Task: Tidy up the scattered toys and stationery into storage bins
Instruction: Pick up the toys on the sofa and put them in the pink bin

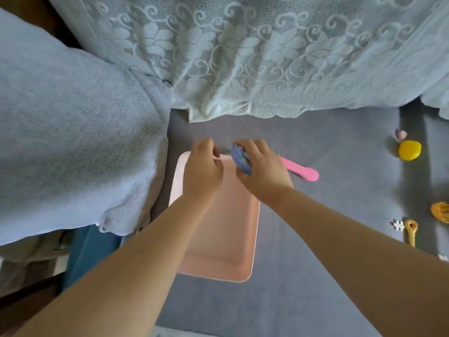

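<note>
Right hand: the right hand (261, 166), just right of frame centre, holds a small blue toy (240, 159) with its fingers (245, 144) curled over the top, poised over the far end of the bin, likely so the toy can drop straight in.
Left hand: the left hand (204, 166) hovers beside it at frame centre, fingers loosely curled; whether it holds anything I cannot tell. It seems placed to steady the bin or help with the toy.
Bin: the pink bin (218, 239) lies on the grey floor (315, 263) in the lower middle, close in front of the person so drops are short; its visible part looks bare.
Pink toy: a long pink toy (301, 171) lies on the floor just right of the right hand, partly hidden by it.
Other toys: a yellow round piece (409, 150), an orange spoon-like toy (411, 233) and a white snowflake piece (398, 225) sit well apart at the right edge, not yet collected.
Cloth: a lace cover (243, 57) hangs across the top; a blue blanket (73, 142) fills the left.
Progress: early, judging by the scatter.
</note>
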{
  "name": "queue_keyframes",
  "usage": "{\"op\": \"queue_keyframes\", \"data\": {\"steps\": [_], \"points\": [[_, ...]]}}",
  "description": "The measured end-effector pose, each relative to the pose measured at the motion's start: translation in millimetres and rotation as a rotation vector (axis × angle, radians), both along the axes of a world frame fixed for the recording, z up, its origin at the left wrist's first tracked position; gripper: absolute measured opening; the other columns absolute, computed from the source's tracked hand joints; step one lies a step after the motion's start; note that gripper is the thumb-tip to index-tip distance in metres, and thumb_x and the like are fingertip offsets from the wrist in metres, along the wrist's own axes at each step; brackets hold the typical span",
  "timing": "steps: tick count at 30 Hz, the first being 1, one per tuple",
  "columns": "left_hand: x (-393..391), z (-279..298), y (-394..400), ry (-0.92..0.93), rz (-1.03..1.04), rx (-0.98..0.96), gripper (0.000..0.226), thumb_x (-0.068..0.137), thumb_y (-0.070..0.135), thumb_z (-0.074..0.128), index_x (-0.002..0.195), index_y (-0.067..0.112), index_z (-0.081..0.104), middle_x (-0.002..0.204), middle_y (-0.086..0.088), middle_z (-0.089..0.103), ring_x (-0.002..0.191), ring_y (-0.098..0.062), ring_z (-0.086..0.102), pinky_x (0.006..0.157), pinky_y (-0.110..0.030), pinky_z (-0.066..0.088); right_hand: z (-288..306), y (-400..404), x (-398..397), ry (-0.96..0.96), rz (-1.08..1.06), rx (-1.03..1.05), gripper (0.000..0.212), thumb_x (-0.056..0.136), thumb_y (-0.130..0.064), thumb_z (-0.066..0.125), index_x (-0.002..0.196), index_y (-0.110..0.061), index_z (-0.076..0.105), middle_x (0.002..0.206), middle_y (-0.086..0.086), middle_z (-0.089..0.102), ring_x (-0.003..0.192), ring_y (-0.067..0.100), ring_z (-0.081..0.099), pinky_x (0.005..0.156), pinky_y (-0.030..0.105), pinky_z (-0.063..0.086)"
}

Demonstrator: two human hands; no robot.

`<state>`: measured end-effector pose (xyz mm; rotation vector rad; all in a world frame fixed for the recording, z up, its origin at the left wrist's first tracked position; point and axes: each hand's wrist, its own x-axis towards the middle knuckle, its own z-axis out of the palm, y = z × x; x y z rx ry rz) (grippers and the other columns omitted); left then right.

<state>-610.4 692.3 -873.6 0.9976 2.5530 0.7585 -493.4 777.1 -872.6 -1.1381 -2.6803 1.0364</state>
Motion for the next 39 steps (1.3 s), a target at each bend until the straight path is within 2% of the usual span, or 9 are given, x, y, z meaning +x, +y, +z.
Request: {"op": "queue_keyframes", "data": {"steps": [4,8,11,16,19,24,27,33,39], "points": [[25.3,-1.5,-33.8,-0.131,0.216,-0.114,0.02,0.079,-0.002,0.047,0.091,0.012,0.053,0.095,-0.005,0.054,0.076,-0.018,0.046,0.063,-0.026,0.03,0.9,-17.5,21.8,-0.125,0.179,-0.091,0.074,0.076,-0.063,0.057,0.141,-0.03,0.04,0.131,-0.003,0.047,0.125,0.02,0.042,0.108,0.035,0.029],[26.0,-5.9,-41.9,-0.134,0.246,-0.072,0.021,0.08,-0.002,0.047,0.093,0.013,0.055,0.097,-0.004,0.054,0.08,-0.021,0.052,0.065,-0.029,0.035,-8.5,-1.0,33.7,-0.005,-0.102,0.014,0.033,0.093,-0.03,0.056,0.124,-0.02,0.055,0.117,0.003,0.053,0.112,0.027,0.049,0.098,0.037,0.037],[12.0,-12.9,-30.6,0.078,0.106,-0.019,0.025,0.075,-0.003,0.053,0.092,0.015,0.059,0.098,-0.003,0.056,0.092,-0.025,0.053,0.075,-0.033,0.041,-19.3,16.7,25.9,-0.071,-0.292,-0.013,0.027,0.093,-0.007,0.049,0.118,-0.016,0.055,0.118,0.007,0.052,0.104,0.027,0.052,0.086,0.036,0.042],[-8.7,-30.3,-5.5,0.266,-0.107,-0.157,0.048,0.074,-0.001,0.06,0.116,0.022,0.063,0.112,-0.001,0.06,0.11,-0.028,0.048,0.099,-0.041,0.035,-38.4,46.8,-3.6,-0.197,-0.126,-0.187,0.039,0.093,-0.008,0.053,0.125,-0.03,0.057,0.117,0.0,0.056,0.096,0.019,0.058,0.077,0.031,0.048],[-14.1,-43.1,-3.1,0.255,-0.215,-0.274,0.023,0.084,0.018,0.062,0.106,0.023,0.066,0.099,-0.001,0.063,0.104,-0.028,0.051,0.11,-0.046,0.026,-44.9,65.5,-29.2,-0.253,0.014,-0.24,0.041,0.086,-0.015,0.067,0.121,-0.036,0.062,0.111,-0.003,0.065,0.098,0.019,0.063,0.088,0.036,0.053],[-6.8,-54.3,-15.5,0.318,-0.147,-0.245,0.008,0.077,0.031,0.072,0.082,0.026,0.069,0.074,0.0,0.065,0.075,-0.028,0.054,0.088,-0.039,0.037,-60.1,68.9,-60.8,-0.406,0.382,-0.053,0.041,0.073,-0.02,0.081,0.111,-0.029,0.066,0.11,0.0,0.055,0.1,0.021,0.059,0.085,0.033,0.05],[-1.1,-57.2,-19.7,0.358,-0.14,-0.228,0.007,0.077,0.029,0.073,0.08,0.025,0.07,0.072,-0.001,0.066,0.072,-0.028,0.054,0.085,-0.039,0.039,-65.7,61.1,-63.4,-0.437,0.349,0.01,0.027,0.074,-0.021,0.08,0.097,-0.021,0.066,0.108,0.005,0.056,0.098,0.027,0.06,0.072,0.029,0.045],[-7.0,-44.5,-4.0,0.293,-0.146,-0.358,0.018,0.093,0.034,0.053,0.099,0.028,0.069,0.096,0.002,0.067,0.094,-0.025,0.054,0.084,-0.035,0.028,-33.6,52.9,-39.8,0.078,-0.281,-0.391,0.015,0.08,-0.023,0.075,0.089,-0.021,0.063,0.072,-0.009,0.056,0.067,0.011,0.053,0.063,0.027,0.041],[-22.2,-37.9,28.3,0.29,-0.124,-0.43,0.024,0.088,0.027,0.052,0.103,0.033,0.071,0.094,-0.002,0.064,0.095,-0.029,0.053,0.083,-0.036,0.035,-17.4,36.3,0.4,0.097,-0.147,-0.413,0.004,0.082,-0.032,0.072,0.08,-0.029,0.07,0.081,-0.013,0.063,0.085,0.008,0.057,0.077,0.026,0.041]]}}
